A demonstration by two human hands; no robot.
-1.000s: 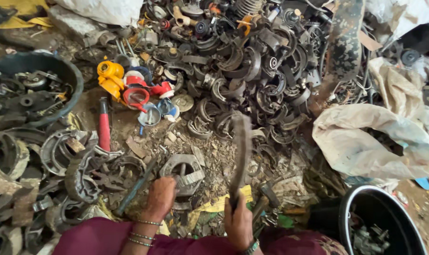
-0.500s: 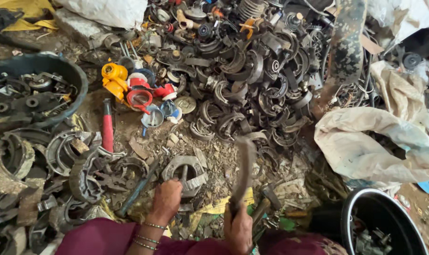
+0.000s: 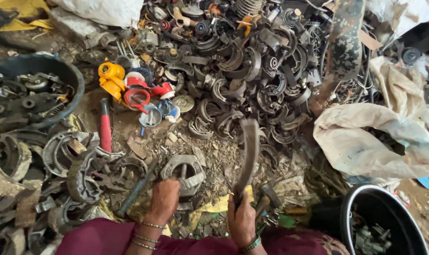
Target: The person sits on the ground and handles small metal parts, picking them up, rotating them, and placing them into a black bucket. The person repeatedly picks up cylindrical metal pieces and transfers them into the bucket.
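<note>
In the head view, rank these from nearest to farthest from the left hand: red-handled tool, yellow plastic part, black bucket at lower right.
From the left hand:
1. Red-handled tool, up and to the left.
2. Yellow plastic part, farther up-left, beyond the tool.
3. Black bucket, far right, past the right hand.

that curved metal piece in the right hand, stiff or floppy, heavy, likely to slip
The curved metal piece likely stays stiff: it stands upright, keeping its arc, gripped only at its lower end by the right hand. Probably heavy for its size, being thick, rusty metal. Its rough, dirty surface probably resists slipping.
</note>
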